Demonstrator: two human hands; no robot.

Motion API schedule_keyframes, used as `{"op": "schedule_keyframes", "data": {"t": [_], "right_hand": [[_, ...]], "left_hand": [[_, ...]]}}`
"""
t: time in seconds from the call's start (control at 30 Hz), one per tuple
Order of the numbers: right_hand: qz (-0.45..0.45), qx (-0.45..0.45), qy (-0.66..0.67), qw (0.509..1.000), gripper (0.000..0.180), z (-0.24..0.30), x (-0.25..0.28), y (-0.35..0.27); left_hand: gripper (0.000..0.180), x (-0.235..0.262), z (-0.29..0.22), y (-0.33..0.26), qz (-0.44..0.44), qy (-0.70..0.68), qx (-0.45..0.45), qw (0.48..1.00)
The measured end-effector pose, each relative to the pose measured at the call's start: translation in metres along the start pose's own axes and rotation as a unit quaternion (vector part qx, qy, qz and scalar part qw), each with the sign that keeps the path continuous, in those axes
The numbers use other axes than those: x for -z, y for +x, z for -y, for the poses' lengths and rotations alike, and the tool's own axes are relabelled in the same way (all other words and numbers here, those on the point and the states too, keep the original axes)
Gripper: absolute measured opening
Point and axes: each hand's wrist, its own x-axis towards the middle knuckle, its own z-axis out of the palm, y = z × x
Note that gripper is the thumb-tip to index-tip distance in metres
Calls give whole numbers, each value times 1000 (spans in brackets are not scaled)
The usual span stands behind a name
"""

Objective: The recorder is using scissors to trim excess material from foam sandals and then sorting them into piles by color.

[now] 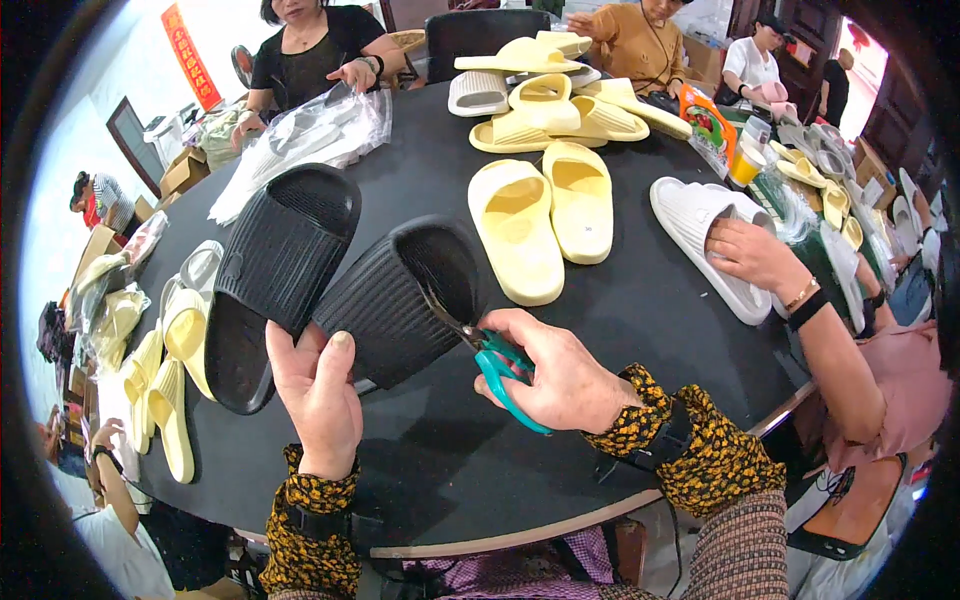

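Note:
My left hand (322, 405) grips a pair of black slide slippers, with fingers under them and the thumb toward the second one. The first black slipper (285, 255) tilts up on the left, its ribbed strap facing me. The second black slipper (380, 315) lies beside it to the right, its opening turned toward my right hand (570, 375). That hand is closed around small scissors (512, 395) with teal handles. Their blades reach to the edge of the second slipper's strap; whether they touch it I cannot tell.
A yellow pair of slippers (530, 220) stands ahead on the dark table (620, 470), with a stack of yellow and grey ones (555, 110) behind. Clear plastic bags (310, 135) lie far left. At right, a co-worker's hand (755, 255) reaches into a white slipper (690, 220).

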Motion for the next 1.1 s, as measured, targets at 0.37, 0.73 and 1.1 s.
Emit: {"op": "schedule_keyframes", "data": {"t": [0.37, 0.73, 1.1], "right_hand": [[-6, 27, 8, 1000, 42, -15, -2, 1], [-39, 41, -52, 997, 39, -3, 1, -1], [-44, -3, -65, 997, 41, 0, 2, -3]], "left_hand": [[58, 2, 4, -1, 16, 4, 0, 1000], [64, -1, 8, -3, 43, -16, 8, 999], [64, 2, 12, -5, 75, -8, -2, 997]]}}
